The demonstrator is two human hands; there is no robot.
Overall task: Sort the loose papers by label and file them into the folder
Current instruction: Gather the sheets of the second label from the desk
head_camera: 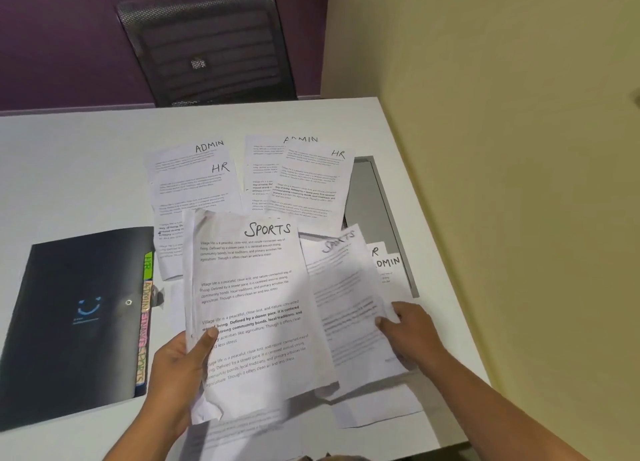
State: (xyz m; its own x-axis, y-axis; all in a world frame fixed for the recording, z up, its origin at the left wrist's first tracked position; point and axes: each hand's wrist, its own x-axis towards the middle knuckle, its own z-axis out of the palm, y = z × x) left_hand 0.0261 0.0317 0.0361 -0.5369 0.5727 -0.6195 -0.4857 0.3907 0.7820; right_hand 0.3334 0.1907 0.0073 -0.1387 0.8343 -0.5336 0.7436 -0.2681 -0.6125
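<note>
Evidently light and floppy, the creased white SPORTS-labelled sheet (249, 308) is pinched at its seven o'clock edge by the left hand (180, 367); the right hand (408, 332) grips a second SPORTS sheet (349, 304) at three o'clock above the white bench (86, 166).

Counted by visible label, places relative to the black folder (74, 318):
- SPORTS sheets: 2 — one (256, 308) just right of folder, second (349, 308) further right, blurred.
- ADMIN sheets: 3 — one (207, 147) up-right of folder, one (301, 139) further right, mostly covered, one (389, 262) far right, label part hidden.
- HR sheets: 3 — (194, 190), (311, 180), plus a corner (375, 251) far right showing only "R".
- Unlabelled sheets at near edge, right of folder: count unclear.
- Folder tabs (145, 322): 4, third unreadable.
- Hands: 2. Chair (207, 45): 1, beyond folder.
</note>
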